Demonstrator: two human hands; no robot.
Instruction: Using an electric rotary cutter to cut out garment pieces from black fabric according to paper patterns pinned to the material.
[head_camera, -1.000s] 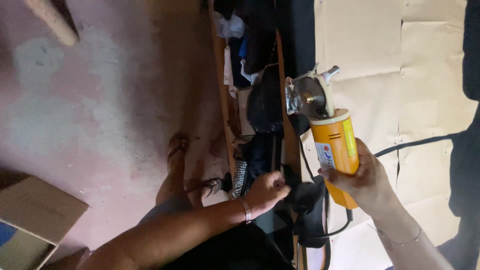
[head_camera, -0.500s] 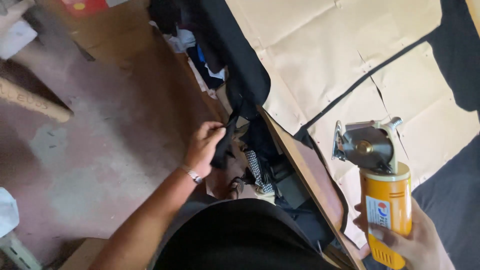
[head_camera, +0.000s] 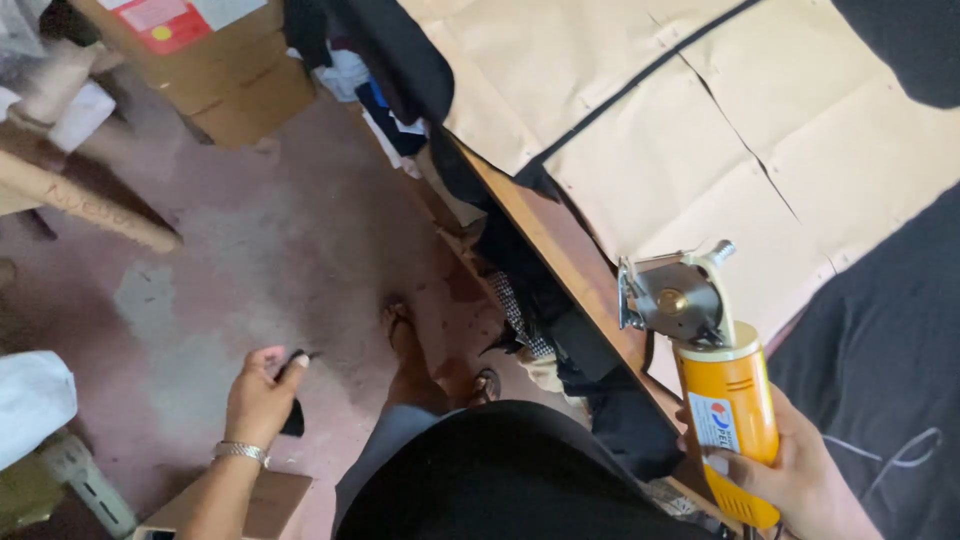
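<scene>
My right hand (head_camera: 800, 478) grips the yellow body of a handheld rotary fabric cutter (head_camera: 722, 400), its round metal blade (head_camera: 680, 298) pointing up over the edge of the wooden table (head_camera: 545, 250). My left hand (head_camera: 260, 395) is held out low over the floor at the left, pinching a small scrap of black fabric (head_camera: 293, 415) between fingers and thumb. A metal bracelet sits on that wrist. Brown paper pattern sheets (head_camera: 700, 140) cover the table, with black fabric (head_camera: 880, 350) at the right.
Cardboard boxes (head_camera: 200, 60) stand at the top left on the reddish concrete floor (head_camera: 250, 260). Dark cloth pieces (head_camera: 560, 330) hang under the table edge. A wooden leg (head_camera: 90, 205) and white bundles (head_camera: 30, 400) lie at the left. My sandalled feet (head_camera: 410, 345) are below.
My left hand has left the fabric at the table edge and swung out left over the floor with a black scrap. The view shifted; the cutter stays in my right hand.
</scene>
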